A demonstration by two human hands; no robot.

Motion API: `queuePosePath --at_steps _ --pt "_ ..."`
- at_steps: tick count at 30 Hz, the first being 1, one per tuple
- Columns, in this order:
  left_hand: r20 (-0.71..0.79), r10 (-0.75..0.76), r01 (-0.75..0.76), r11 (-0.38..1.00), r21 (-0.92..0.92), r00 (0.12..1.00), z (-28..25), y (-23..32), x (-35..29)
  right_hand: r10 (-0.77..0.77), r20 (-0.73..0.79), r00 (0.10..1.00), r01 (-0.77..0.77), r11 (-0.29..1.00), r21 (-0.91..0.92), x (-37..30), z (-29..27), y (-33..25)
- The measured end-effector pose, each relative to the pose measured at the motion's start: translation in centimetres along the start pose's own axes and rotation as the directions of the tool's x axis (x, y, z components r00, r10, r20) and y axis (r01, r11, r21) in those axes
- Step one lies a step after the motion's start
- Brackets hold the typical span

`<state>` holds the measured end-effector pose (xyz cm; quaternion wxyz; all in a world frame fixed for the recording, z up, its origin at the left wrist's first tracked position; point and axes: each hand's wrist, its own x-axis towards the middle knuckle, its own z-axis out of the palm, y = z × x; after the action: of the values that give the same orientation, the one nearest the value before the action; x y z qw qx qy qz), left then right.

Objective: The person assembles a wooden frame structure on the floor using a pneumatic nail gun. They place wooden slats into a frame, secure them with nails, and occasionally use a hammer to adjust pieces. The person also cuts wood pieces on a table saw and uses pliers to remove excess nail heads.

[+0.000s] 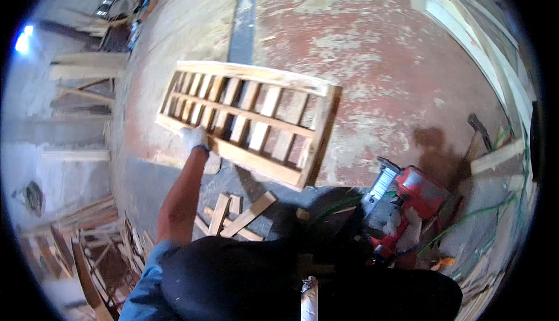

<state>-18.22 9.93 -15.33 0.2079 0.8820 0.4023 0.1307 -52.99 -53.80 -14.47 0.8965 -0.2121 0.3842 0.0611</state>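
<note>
My left hand point(196, 139), in a pale glove, is closed on the near long rail of a slatted wooden frame point(250, 115). The frame is tilted, with several short slats crossing between its long rails. At the lower right, a red and grey nail gun point(420, 192) is in my right hand point(410, 228), whose gloved fingers wrap around its handle. The gun's silver part point(381, 184) points up and to the left, apart from the frame. Part of the right hand is hidden behind the tool.
Loose wood offcuts point(247, 216) lie near my feet. A green hose point(474, 219) runs along the right side, by a hammer-like tool point(480, 130). Long pale boards point(466, 44) lie at the far right. Stacked lumber point(87, 245) stands on the left.
</note>
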Motion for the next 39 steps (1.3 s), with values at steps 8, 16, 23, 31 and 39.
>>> queuePosePath --at_steps 8,16,23,31,39 --pt "0.216 0.455 -0.376 0.868 -0.323 0.864 -1.9 5.8 -1.8 0.022 -0.006 1.000 -0.022 0.997 -0.078 -0.3 0.0 -1.7" --pt "0.414 0.848 -0.889 0.428 -0.162 0.332 -1.1 23.9 0.4 0.026 -0.011 1.000 -0.027 0.998 -0.060 0.0 0.0 -0.9" --pt "0.521 0.818 -0.828 0.455 -0.326 0.244 4.2 26.3 -17.0 0.030 0.039 0.999 -0.029 1.000 -0.010 -0.1 0.6 -0.8" --pt "0.573 0.775 -0.943 0.332 -0.011 0.266 5.5 23.7 -27.0 0.124 0.210 0.970 -0.136 0.990 0.045 1.1 -1.6 -0.6" --pt "0.584 0.808 -0.981 0.165 -0.101 0.076 2.0 17.4 -30.5 0.089 0.379 0.921 -0.119 0.991 0.057 2.0 1.8 -3.7"
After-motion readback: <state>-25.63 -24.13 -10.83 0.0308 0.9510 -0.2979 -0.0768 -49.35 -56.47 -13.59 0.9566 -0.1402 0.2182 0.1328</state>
